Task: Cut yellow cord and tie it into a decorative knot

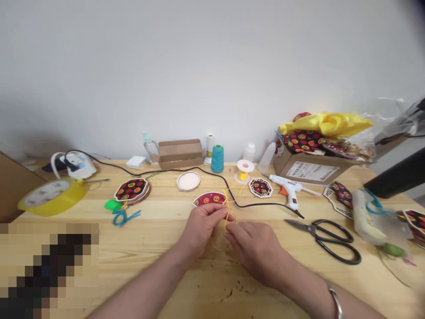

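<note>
Both hands are close together over the middle of the wooden table. My left hand (pixel 203 223) is closed, its thumb and forefinger pinching yellow cord (pixel 227 204). Lower and to the right, my right hand (pixel 254 248) pinches the same cord, which loops between the fingers. Just behind my left hand lies a red patterned fabric piece (pixel 210 199) with a pale edge, partly covered by the hand. A spool of yellow cord (pixel 244 172) stands beyond, and a strand from it runs toward my hands. The fingertips of the right hand are partly hidden.
Black scissors (pixel 323 237) and a white glue gun (pixel 288 188) lie at right, its black cable crossing the table. Behind them stands a full cardboard box (pixel 305 167). At left are yellow tape (pixel 63 201) and stacked octagonal pieces (pixel 133 190). A teal thread cone (pixel 217 158) stands at the back.
</note>
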Available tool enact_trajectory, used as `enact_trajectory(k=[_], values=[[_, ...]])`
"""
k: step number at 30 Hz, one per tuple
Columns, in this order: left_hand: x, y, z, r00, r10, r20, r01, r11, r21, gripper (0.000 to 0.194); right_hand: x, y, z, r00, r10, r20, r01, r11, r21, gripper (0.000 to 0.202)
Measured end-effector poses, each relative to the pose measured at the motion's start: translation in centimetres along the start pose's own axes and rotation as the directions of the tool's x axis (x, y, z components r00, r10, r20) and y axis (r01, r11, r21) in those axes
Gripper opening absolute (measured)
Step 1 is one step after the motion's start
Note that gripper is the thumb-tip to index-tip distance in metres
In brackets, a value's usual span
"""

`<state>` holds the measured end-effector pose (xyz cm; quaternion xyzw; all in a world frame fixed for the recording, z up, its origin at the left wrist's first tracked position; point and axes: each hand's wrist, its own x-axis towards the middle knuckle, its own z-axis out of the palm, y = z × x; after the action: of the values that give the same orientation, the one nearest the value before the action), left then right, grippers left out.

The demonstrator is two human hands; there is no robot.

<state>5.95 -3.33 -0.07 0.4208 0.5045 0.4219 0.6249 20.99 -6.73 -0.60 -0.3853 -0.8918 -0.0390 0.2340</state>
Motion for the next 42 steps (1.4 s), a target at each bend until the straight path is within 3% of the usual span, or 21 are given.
enact_trajectory(k=[4, 7, 10, 12, 14, 16, 18, 20, 22, 27, 33, 42], values=[[0.2, -0.1, -0.1, 0.997, -0.040, 0.058, 0.048, 0.989, -0.138, 0.019, -0.2, -0.2, 0.3, 0.981, -0.168, 0.095, 0.179, 0.977, -0.120, 0.018], [0.3, -0.2, -0.1, 0.997, -0.058, 0.054, 0.067, 0.980, -0.189, 0.019, 0.1, -0.3, -0.4, 0.964, -0.232, 0.129, 0.241, 0.969, -0.058, 0.016], [0.3, -0.3, -0.1, 0.996, -0.083, 0.029, 0.087, 0.979, -0.185, 0.019, 0.6, -0.1, -1.3, 0.985, -0.152, 0.081, 0.136, 0.975, 0.175, 0.021], [0.2, -0.3, -0.1, 0.995, -0.090, 0.036, 0.095, 0.978, -0.185, 0.019, 0.9, 0.2, -1.5, 0.998, 0.067, -0.004, -0.061, 0.927, 0.369, 0.024], [0.2, -0.3, -0.1, 0.995, -0.085, 0.049, 0.092, 0.980, -0.174, 0.019, 1.3, 0.7, -1.4, 0.941, 0.337, -0.037, -0.263, 0.795, 0.547, 0.022], [0.1, -0.4, 0.0, 0.996, -0.067, 0.060, 0.075, 0.987, -0.145, 0.018, 1.6, 1.2, -1.0, 0.851, 0.521, 0.059, -0.410, 0.590, 0.695, 0.016], [0.1, -0.4, 0.0, 0.996, -0.040, 0.076, 0.048, 0.992, -0.116, 0.017, 1.9, 1.6, -0.7, 0.780, 0.572, 0.253, -0.502, 0.331, 0.799, 0.016], [0.0, -0.4, 0.1, 0.994, -0.024, 0.107, 0.034, 0.995, -0.099, 0.018, 2.1, 1.7, -0.5, 0.732, 0.545, 0.408, -0.547, 0.114, 0.829, 0.021], [-0.1, -0.4, 0.1, 0.990, -0.016, 0.142, 0.027, 0.997, -0.076, 0.018, 2.2, 1.6, -0.5, 0.714, 0.517, 0.473, -0.562, 0.020, 0.827, 0.026], [-0.3, -0.2, 0.1, 0.985, -0.014, 0.170, 0.011, 1.000, 0.021, 0.017, 2.3, 1.7, -0.6, 0.696, 0.547, 0.466, -0.568, 0.023, 0.823, 0.030], [-0.4, -0.2, 0.1, 0.980, 0.015, 0.198, -0.023, 0.999, 0.042, 0.016, 2.4, 2.0, -0.9, 0.702, 0.571, 0.425, -0.580, 0.113, 0.807, 0.024], [-0.5, -0.2, 0.1, 0.981, -0.011, 0.195, -0.010, 0.994, 0.107, 0.022, 2.4, 2.2, -0.8, 0.680, 0.598, 0.424, -0.591, 0.106, 0.799, 0.020]])
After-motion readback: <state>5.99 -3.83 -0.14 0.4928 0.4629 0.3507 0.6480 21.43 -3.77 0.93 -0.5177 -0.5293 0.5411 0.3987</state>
